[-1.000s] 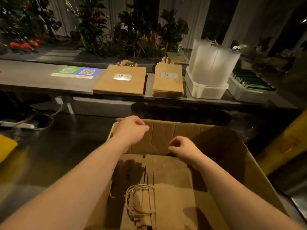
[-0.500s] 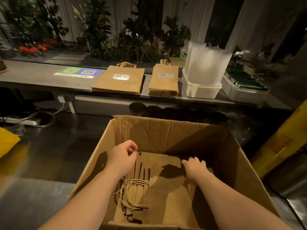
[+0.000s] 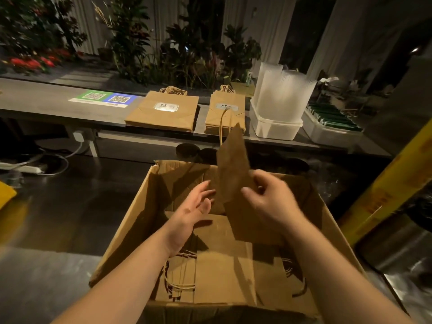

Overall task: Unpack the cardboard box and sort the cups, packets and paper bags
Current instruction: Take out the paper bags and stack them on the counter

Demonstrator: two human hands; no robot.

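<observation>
**One paper bag held above the open box**

The right grip (image 3: 268, 199) has its thumb and curled fingers pinched on a flat brown paper bag (image 3: 233, 160). The bag stands upright over the far half of the cardboard box (image 3: 131, 220), with its twine handle (image 3: 221, 123) pointing up. The left grip (image 3: 196, 206) is spread, fingers straight, palm turned toward the bag's lower edge; whether it touches the bag cannot be told through the blur. More folded bags (image 3: 222, 265) lie flat on the box floor. On the rear bench (image 3: 46, 99) lie a wide stack of bags (image 3: 163, 111) and a narrow stack (image 3: 231, 113). Just to the right, clear cups (image 3: 280, 94) stand in a white tub (image 3: 275, 130), beside a tray of green packets (image 3: 334, 118).
</observation>
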